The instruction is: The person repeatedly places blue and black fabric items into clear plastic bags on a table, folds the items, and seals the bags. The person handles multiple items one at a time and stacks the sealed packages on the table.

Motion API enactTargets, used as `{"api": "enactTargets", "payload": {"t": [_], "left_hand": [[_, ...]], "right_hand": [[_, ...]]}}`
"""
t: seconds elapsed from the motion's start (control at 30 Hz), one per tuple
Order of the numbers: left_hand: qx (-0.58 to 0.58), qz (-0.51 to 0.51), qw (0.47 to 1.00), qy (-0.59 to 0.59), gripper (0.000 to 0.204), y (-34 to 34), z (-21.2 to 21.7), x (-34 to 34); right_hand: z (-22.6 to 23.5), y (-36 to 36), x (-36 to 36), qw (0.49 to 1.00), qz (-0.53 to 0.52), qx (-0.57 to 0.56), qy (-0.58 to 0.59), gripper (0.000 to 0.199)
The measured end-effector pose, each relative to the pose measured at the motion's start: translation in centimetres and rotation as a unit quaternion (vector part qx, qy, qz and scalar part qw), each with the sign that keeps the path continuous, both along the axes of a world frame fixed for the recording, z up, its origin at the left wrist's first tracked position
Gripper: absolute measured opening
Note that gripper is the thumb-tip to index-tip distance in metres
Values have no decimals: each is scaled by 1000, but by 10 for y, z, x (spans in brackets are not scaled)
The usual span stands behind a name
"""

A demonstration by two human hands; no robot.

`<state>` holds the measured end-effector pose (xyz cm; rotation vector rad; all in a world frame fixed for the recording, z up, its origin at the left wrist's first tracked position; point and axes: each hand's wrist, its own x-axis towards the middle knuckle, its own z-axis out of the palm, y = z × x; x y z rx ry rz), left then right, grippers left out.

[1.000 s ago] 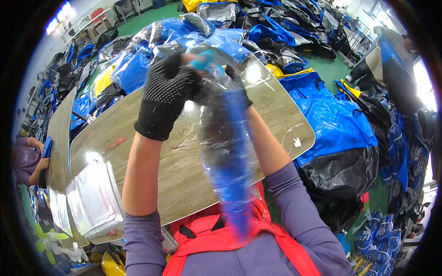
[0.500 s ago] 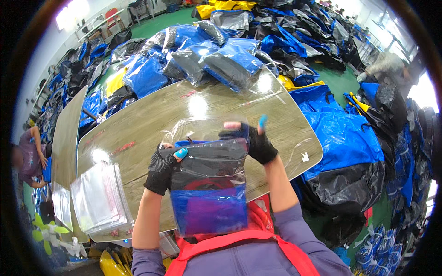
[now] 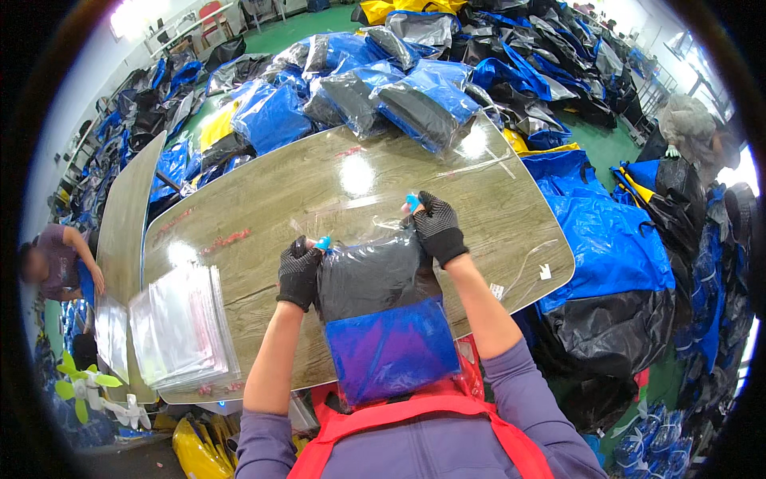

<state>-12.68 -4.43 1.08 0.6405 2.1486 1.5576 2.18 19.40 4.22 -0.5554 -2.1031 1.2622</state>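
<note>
Against my front, over the near edge of the table (image 3: 263,191), I hold a clear plastic bag (image 3: 391,319) with a folded black and blue item inside. The black part is toward the bag's far end, the blue toward me. My left hand (image 3: 300,271), in a black dotted fingerless glove with blue tape on the thumb, pinches the bag's far left corner. My right hand (image 3: 437,227), gloved and taped alike, is closed on the far right part of the bag's clear mouth. The film between both hands looks loose and wrinkled.
A stack of clear plastic bags (image 3: 179,327) lies at the table's left. Packed blue and black bundles (image 3: 415,104) pile along the far edge. Large blue and black sacks (image 3: 606,263) stand at the right. Another person (image 3: 68,259) is at the far left, beside a second tabletop.
My right hand has swung from open, with thumb and finger spread, to a pinch on the bag's mouth. The film edge has been drawn up over the black part.
</note>
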Motion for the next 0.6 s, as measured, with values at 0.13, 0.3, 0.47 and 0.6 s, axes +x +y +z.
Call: {"api": "enactTargets", "payload": {"t": [0.13, 0.3, 0.47, 0.6], "left_hand": [[145, -62, 963, -217, 43, 1, -22, -15], [255, -82, 862, -430, 46, 2, -41, -53], [259, -108, 855, -436, 42, 5, -41, -57], [211, -73, 918, -327, 37, 7, -27, -46]], "right_hand": [[-19, -4, -1, 974, -119, 102, -161, 19], [8, -9, -24, 953, -91, 288, 33, 29], [34, -42, -91, 903, 274, 302, -134, 19], [-12, -43, -138, 823, 309, 412, -240, 23]]}}
